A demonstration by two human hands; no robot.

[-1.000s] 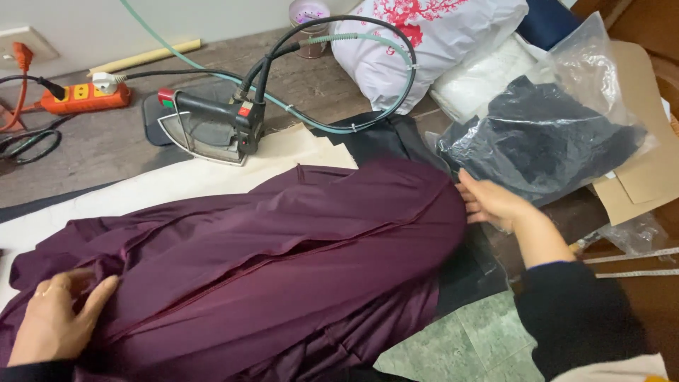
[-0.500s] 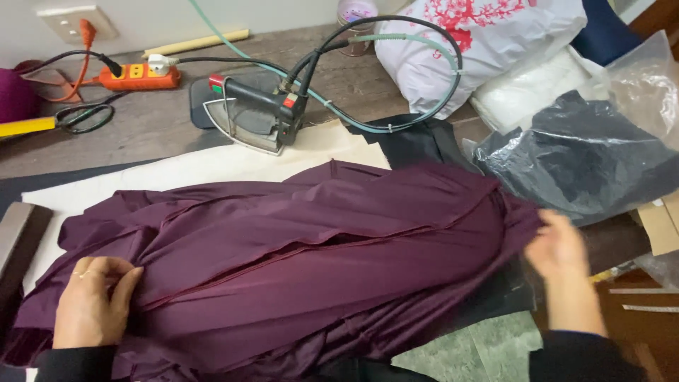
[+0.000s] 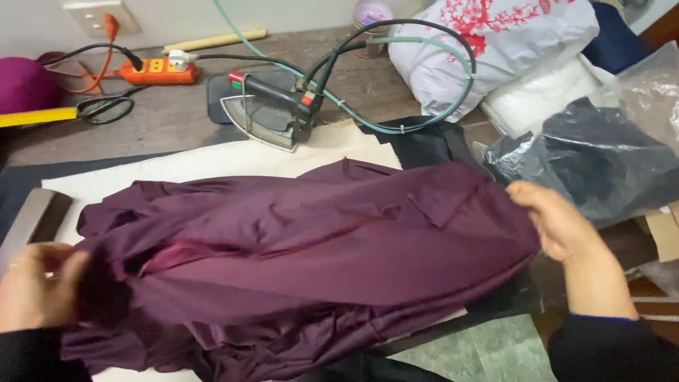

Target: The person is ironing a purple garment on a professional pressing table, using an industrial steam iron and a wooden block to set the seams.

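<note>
Worktop (image 3: 177, 131) first: we see grey boards running wall to wall, a cream pressing cloth (image 3: 212, 166) spread across the middle. Over that cloth lies the purple garment (image 3: 318, 255), bunched and folded, stretching between our two hands. Right of it sit a dark plastic bag (image 3: 594, 163) and, behind that, a white bag printed red (image 3: 495, 49). Our right hand (image 3: 559, 219) has its fingers clamped on the garment's right edge; our left hand (image 3: 35, 293) grips the left end, blurred, fingers closed in the cloth. Behind the garment stands an iron (image 3: 272, 113), hose (image 3: 438, 106) looping over it. Smallest, along the wall: an orange power strip (image 3: 157, 70), scissors (image 3: 106, 110).
</note>
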